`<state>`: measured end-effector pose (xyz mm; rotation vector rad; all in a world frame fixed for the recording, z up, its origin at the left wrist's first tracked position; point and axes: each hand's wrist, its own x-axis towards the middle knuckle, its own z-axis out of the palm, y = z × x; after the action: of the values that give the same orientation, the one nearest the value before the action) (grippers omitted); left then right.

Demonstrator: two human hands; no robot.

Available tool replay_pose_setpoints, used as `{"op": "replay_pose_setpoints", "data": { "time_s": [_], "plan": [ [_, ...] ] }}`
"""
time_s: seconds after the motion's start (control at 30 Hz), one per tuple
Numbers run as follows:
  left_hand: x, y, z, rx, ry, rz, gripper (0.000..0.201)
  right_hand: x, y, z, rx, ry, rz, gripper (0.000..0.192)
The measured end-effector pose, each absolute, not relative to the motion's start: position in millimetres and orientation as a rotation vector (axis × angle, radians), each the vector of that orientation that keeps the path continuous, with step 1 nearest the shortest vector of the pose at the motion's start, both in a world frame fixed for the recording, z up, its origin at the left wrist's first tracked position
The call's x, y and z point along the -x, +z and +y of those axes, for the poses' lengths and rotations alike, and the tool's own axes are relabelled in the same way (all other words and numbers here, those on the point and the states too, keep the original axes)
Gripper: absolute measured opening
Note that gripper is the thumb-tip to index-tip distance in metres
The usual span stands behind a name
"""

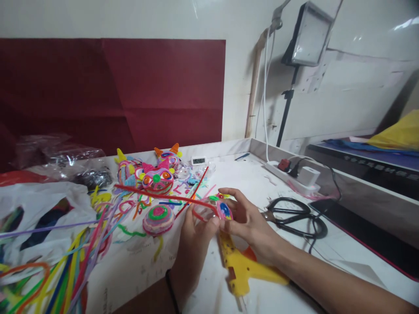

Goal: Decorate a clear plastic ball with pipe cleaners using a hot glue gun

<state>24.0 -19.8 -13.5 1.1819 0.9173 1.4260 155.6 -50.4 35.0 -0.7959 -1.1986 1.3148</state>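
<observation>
Between my two hands is a small rounded craft piece (224, 211), clear in part and trimmed with pink, blue and yellow pipe cleaner. My left hand (196, 233) grips its near left side, the thumb pressing a red pipe cleaner (163, 195) whose long end sticks out to the left. Curled around the piece's right side are the fingers of my right hand (247, 218). Just below them, a yellow glue gun (240, 266) lies on the table. A round pink and green pipe-cleaner piece (159, 219) sits left of my hands.
Finished animal-face crafts (157, 178) stand behind, among pipe-cleaner scraps. Loose coloured pipe cleaners (65, 279) and plastic bags (42, 209) cover the left. To the right are black-handled scissors (294, 213), a power strip (291, 179) with cords and a black mat (369, 235).
</observation>
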Motion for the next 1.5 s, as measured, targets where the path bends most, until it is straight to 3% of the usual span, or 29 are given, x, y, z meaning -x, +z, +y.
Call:
{"op": "replay_pose_setpoints", "data": {
  "time_s": [0.33,0.63,1.5],
  "plan": [
    [-25,0,-25,-0.986,1.402,0.924,0.042,-161,32,-50,0.807,1.215,-1.390,0.063],
    [-27,7,-27,-1.036,1.393,1.058,0.046,-162,32,-49,0.847,1.122,-1.474,0.061],
    [-28,12,-31,-1.075,1.385,0.699,0.047,-161,40,-52,0.885,1.113,-1.380,0.063]
  ]
}}
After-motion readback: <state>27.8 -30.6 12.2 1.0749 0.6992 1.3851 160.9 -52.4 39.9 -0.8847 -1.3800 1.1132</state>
